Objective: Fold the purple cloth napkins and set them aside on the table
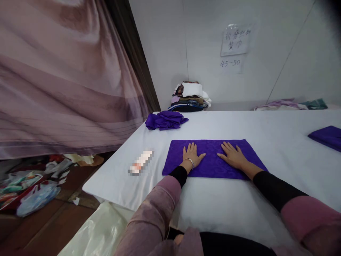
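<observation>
A purple cloth, folded into a flat rectangle, lies on the white-covered table in front of me. On its left part my left hand rests palm down with the fingers spread and a bracelet at the wrist. My right hand lies flat on the right part of the same cloth, fingers also apart. Both hands press on the fabric without gripping it. Behind and to the left sits a crumpled purple cloth. Another folded purple cloth is at the right edge of the view.
A blurred-out object lies left of my hands. Stacked clothes stand against the wall behind the table. Paper signs hang there. A pink curtain borders the left, with plastic bags on the floor below.
</observation>
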`<move>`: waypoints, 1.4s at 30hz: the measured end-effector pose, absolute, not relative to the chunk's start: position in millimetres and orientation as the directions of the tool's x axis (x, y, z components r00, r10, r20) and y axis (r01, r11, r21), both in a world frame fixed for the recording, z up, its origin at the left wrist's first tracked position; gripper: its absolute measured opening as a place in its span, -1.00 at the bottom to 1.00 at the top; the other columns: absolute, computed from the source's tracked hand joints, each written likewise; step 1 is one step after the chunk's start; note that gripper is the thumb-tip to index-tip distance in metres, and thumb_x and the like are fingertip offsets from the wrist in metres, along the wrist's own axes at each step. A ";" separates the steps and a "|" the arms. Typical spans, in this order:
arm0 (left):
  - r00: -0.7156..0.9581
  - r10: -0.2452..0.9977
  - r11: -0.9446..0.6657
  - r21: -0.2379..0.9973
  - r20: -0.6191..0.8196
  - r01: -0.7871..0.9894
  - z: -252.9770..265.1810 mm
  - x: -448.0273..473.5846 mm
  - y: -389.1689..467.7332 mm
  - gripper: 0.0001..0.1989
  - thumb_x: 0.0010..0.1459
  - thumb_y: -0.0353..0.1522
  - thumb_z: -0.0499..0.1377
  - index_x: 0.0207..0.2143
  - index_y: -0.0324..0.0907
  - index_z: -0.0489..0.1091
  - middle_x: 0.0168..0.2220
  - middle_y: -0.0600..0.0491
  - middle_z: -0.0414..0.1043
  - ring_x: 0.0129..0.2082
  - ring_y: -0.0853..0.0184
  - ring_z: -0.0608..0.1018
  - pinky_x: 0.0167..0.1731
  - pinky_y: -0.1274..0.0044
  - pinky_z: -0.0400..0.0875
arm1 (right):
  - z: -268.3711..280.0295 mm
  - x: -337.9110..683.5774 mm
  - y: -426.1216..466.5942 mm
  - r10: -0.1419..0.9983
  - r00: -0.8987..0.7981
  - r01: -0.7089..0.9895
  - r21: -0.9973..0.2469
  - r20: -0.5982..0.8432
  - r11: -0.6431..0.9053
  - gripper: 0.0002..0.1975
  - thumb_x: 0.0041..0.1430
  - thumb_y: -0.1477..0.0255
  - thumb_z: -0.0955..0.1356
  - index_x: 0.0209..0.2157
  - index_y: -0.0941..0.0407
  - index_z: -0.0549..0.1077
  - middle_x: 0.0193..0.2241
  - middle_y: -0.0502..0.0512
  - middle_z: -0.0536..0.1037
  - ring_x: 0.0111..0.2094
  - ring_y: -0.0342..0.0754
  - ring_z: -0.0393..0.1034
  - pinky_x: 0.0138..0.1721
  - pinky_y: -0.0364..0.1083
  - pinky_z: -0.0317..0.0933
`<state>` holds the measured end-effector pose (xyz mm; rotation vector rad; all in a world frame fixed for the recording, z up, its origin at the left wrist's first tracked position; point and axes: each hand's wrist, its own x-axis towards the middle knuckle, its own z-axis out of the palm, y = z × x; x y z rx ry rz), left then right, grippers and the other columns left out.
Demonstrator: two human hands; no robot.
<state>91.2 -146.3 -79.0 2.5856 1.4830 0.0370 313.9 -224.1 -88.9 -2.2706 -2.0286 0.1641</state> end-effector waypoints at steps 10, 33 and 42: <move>0.449 0.891 -0.439 0.131 -0.062 0.889 -65.0 90.1 -122.7 -0.28 0.20 0.00 -0.28 0.26 -0.25 -0.05 0.32 -0.07 -0.20 0.30 0.17 -0.14 0.22 0.19 -0.25 | -69.0 244.3 -188.1 0.996 -0.085 0.967 -0.238 0.024 0.088 -0.22 0.19 -0.04 0.00 0.25 0.21 0.05 0.28 0.28 -0.04 0.28 0.12 -0.25 0.20 0.21 -0.33; 0.537 0.844 -0.535 0.107 0.018 0.838 -67.2 99.2 -161.6 -0.39 0.25 -0.12 -0.26 0.26 -0.20 -0.05 0.32 -0.01 -0.22 0.30 0.21 -0.13 0.23 0.22 -0.22 | -68.0 233.1 -238.8 0.992 -0.012 0.961 -0.272 0.125 0.046 -0.27 0.24 0.03 -0.04 0.25 0.24 0.04 0.27 0.28 -0.01 0.28 0.10 -0.24 0.21 0.18 -0.35; 0.504 0.863 -0.500 0.090 -0.029 0.861 -74.3 93.8 -182.3 -0.31 0.22 -0.03 -0.31 0.26 -0.24 -0.06 0.32 -0.05 -0.22 0.30 0.16 -0.15 0.22 0.20 -0.25 | -87.2 289.1 -261.8 0.967 0.214 0.960 -0.210 0.137 -0.182 -0.21 0.20 -0.04 -0.04 0.24 0.23 0.05 0.27 0.27 -0.01 0.28 0.14 -0.25 0.20 0.20 -0.38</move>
